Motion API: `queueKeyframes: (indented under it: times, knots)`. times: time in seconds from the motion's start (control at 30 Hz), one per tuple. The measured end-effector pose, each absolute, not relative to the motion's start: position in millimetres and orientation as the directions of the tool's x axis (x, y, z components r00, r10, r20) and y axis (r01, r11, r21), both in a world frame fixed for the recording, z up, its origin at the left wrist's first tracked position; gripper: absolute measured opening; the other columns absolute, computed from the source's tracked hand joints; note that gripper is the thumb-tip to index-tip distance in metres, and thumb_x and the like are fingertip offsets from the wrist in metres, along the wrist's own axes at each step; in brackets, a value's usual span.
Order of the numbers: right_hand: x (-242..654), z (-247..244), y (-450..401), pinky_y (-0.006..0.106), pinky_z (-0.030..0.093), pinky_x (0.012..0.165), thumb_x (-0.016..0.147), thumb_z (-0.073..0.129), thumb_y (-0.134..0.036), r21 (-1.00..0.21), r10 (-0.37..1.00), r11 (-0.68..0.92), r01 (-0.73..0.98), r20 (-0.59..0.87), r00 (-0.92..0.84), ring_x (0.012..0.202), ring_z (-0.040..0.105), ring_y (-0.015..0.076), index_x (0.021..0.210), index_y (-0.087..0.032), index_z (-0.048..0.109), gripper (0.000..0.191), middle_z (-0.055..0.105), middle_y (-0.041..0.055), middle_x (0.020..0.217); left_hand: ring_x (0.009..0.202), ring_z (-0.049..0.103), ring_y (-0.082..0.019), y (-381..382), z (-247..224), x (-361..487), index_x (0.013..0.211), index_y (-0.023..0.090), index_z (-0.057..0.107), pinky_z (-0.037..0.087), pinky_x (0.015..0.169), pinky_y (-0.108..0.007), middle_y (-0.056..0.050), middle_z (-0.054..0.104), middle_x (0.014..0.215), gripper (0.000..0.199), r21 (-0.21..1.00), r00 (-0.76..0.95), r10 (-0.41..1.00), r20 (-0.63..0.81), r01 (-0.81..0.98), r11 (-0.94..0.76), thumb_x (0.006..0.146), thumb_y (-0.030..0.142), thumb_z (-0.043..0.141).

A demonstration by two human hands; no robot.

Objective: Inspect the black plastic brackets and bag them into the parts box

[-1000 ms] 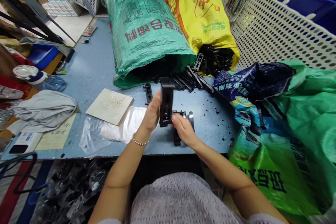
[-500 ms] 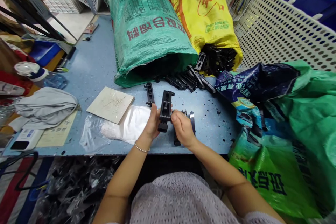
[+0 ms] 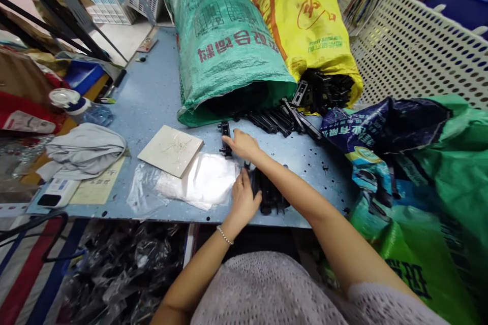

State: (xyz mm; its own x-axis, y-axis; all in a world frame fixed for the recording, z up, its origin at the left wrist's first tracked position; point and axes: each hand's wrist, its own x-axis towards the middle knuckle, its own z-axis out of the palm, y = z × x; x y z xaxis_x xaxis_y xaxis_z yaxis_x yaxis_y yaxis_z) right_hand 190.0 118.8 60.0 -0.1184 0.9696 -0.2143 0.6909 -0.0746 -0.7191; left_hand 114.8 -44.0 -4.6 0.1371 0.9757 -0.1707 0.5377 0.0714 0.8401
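My right hand [image 3: 245, 144] is stretched across to a narrow black plastic bracket [image 3: 225, 134] behind the white plastic bags [image 3: 202, 179]. Its fingertips close on the bracket's right side and front. My left hand [image 3: 244, 199], with a beaded bracelet at the wrist, lies near the table's front edge, fingers extended and thumb apart. Its fingertips are beside more black plastic parts [image 3: 269, 195], which my right forearm partly covers. Whether the left fingers touch these parts is hard to see.
A beige tile [image 3: 170, 151] rests partly on the bags. A green sack [image 3: 232, 56] and a yellow sack [image 3: 318, 20] lie behind, with loose black parts [image 3: 276, 121] at their mouths. Crumpled sacks [image 3: 385, 127] fill the right. A grey cloth [image 3: 86, 150] and bottle [image 3: 82, 106] are left.
The black bracket held between both hands has left them and now appears down among the parts at the front. My right hand has reached up-left to another bracket; my left has lowered and opened.
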Motion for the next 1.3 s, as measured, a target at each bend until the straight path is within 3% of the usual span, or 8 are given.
queueKeyframes:
  times: [0.17, 0.4, 0.57, 0.7, 0.83, 1.0, 1.17, 1.3]
  knots:
    - [175, 49, 135, 0.032, 0.048, 0.071, 0.087, 0.047, -0.044, -0.818, 0.930, -0.185, 0.545, -0.325, -0.173, 0.084, 0.064, 0.0245, 0.091, -0.015, 0.057, 0.030, 0.068, 0.0122, 0.090, 0.135, 0.042, -0.033, -25, 4, 86, 0.132, 0.019, 0.052, 0.030, 0.114, -0.051, -0.017, 0.047, 0.141, 0.058, 0.973, -0.041, 0.992, -0.117, 0.197, 0.123, 0.088, 0.058, 0.054]
    - [227, 46, 51, 0.027, 0.039, 0.048, 0.082, 0.029, -0.061, -0.928, 0.881, -0.305, -0.214, -0.190, -0.433, 0.050, 0.045, 0.0144, 0.080, -0.019, 0.053, 0.049, 0.053, 0.0018, 0.059, 0.108, 0.062, -0.021, 15, 37, 78, 0.124, 0.022, 0.055, 0.047, 0.096, -0.037, -0.010, 0.066, 0.113, 0.063, 0.859, 0.061, 0.986, -0.154, -0.485, 0.164, 0.085, 0.071, 0.050]
    - [252, 64, 14, 0.030, 0.042, 0.058, 0.093, 0.027, -0.067, -0.941, 0.843, -0.144, 0.305, -0.278, -0.460, 0.056, 0.053, 0.0168, 0.073, -0.020, 0.055, 0.058, 0.058, 0.0027, 0.061, 0.097, 0.067, -0.023, 6, 62, 93, 0.122, 0.017, 0.059, 0.054, 0.084, -0.036, -0.010, 0.068, 0.112, 0.047, 0.904, 0.159, 0.974, -0.158, -0.375, 0.208, 0.087, 0.050, 0.061]
    - [264, 92, 23, 0.033, 0.042, 0.073, 0.099, 0.026, -0.061, -0.670, 0.951, 0.288, 0.684, 0.118, -0.285, 0.081, 0.058, 0.0211, 0.094, -0.020, 0.060, 0.054, 0.064, 0.0072, 0.086, 0.087, 0.066, -0.018, -10, 73, 83, 0.136, 0.025, 0.048, 0.055, 0.080, -0.033, -0.007, 0.065, 0.111, 0.055, 0.995, 0.050, 0.998, -0.037, -0.093, 0.042, 0.087, 0.042, 0.065]
    - [248, 97, 46, 0.032, 0.040, 0.074, 0.101, 0.024, -0.059, -0.494, 0.848, 0.530, 0.689, 0.301, -0.436, 0.090, 0.056, 0.0234, 0.093, -0.018, 0.058, 0.054, 0.063, 0.0116, 0.092, 0.081, 0.064, -0.015, -17, 77, 85, 0.142, 0.027, 0.042, 0.056, 0.076, -0.032, -0.007, 0.061, 0.113, 0.055, 1.000, 0.094, 0.996, 0.000, 0.014, -0.002, 0.091, 0.042, 0.059]
    - [237, 89, 38, 0.028, 0.037, 0.065, 0.104, 0.016, -0.053, -0.692, 0.910, 0.346, 0.634, 0.083, -0.406, 0.068, 0.054, 0.0160, 0.083, -0.020, 0.053, 0.054, 0.059, 0.0030, 0.074, 0.078, 0.063, -0.014, -10, 75, 85, 0.132, 0.026, 0.049, 0.056, 0.066, -0.027, -0.006, 0.059, 0.108, 0.047, 0.997, -0.010, 0.998, -0.056, -0.051, 0.056, 0.091, 0.048, 0.057]
    - [238, 66, -22, 0.030, 0.036, 0.066, 0.103, 0.027, -0.054, -0.507, 0.795, 0.556, 0.659, 0.095, -0.599, 0.080, 0.055, 0.0207, 0.090, -0.017, 0.057, 0.049, 0.064, 0.0101, 0.088, 0.059, 0.061, -0.013, 1, 73, 78, 0.120, 0.024, 0.053, 0.049, 0.050, -0.022, 0.001, 0.056, 0.076, 0.047, 0.972, -0.075, 0.977, -0.200, -0.141, 0.188, 0.089, 0.059, 0.054]
    - [243, 55, -21, 0.029, 0.033, 0.063, 0.104, 0.029, -0.051, -0.604, 0.796, 0.466, 0.646, -0.033, -0.605, 0.071, 0.054, 0.0184, 0.085, -0.020, 0.058, 0.046, 0.063, 0.0057, 0.081, 0.062, 0.062, -0.016, 4, 58, 70, 0.110, 0.024, 0.054, 0.047, 0.056, -0.026, 0.001, 0.058, 0.073, 0.043, 0.976, -0.083, 0.973, -0.214, -0.057, 0.209, 0.090, 0.061, 0.051]
